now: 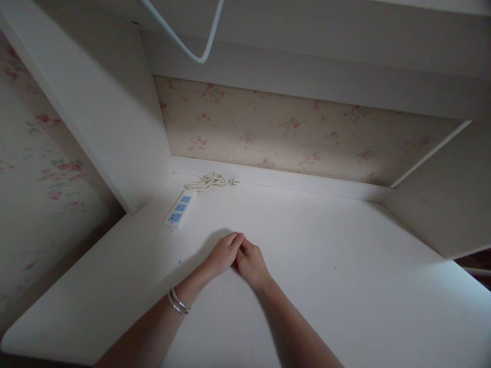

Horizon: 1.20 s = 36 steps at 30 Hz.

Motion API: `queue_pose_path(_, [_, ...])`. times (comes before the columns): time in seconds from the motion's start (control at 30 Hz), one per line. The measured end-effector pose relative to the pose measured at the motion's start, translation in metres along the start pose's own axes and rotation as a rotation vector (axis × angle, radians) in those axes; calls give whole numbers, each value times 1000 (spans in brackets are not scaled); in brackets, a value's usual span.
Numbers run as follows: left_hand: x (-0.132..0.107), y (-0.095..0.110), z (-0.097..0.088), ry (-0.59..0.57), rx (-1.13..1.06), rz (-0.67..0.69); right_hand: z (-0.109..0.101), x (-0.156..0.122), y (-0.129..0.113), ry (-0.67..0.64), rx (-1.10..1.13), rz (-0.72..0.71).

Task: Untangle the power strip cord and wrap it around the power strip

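Observation:
My left hand (pixel 224 253) and my right hand (pixel 250 263) rest together on the white desk top (pixel 345 286), fingertips touching at the middle. Both hands have their fingers drawn together, pinched against each other. Whether anything lies between the fingers is hidden. Two silver bangles (pixel 177 301) circle my left wrist. A white power strip (pixel 179 209) with blue sockets lies a short way beyond my left hand.
The power strip's coiled cord (pixel 210 180) lies against the back ledge. White side panels (pixel 115 117) close in the desk at left and right. Floral wallpaper (pixel 299 133) covers the back. A white wire hanger (pixel 192 46) hangs overhead.

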<state>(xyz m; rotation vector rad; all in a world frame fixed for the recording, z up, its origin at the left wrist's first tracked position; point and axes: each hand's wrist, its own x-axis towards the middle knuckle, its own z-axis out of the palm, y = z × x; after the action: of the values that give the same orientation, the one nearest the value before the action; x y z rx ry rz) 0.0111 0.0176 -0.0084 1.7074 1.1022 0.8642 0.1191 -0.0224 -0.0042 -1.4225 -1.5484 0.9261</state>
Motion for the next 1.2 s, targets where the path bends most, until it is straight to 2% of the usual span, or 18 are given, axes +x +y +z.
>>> queue_pose_path(0.47, [-1, 3, -1, -7, -2, -6, 0, 0, 1, -1, -1, 21])
queue_pose_path(0.73, [2, -3, 1, 11, -9, -20, 0, -1, 1, -6, 9, -8])
queue_pose_path(1.0, [-1, 3, 0, 9, -29, -14, 0, 2, 2, -1, 30, 0])
queue_pose_path(1.1, [5, -1, -1, 64, -70, -14, 2, 5, 5, 0, 80, 7])
queue_pose_path(1.2, [31, -9, -9, 175, 94, 1, 5, 7, 9, -21, 169, 47])
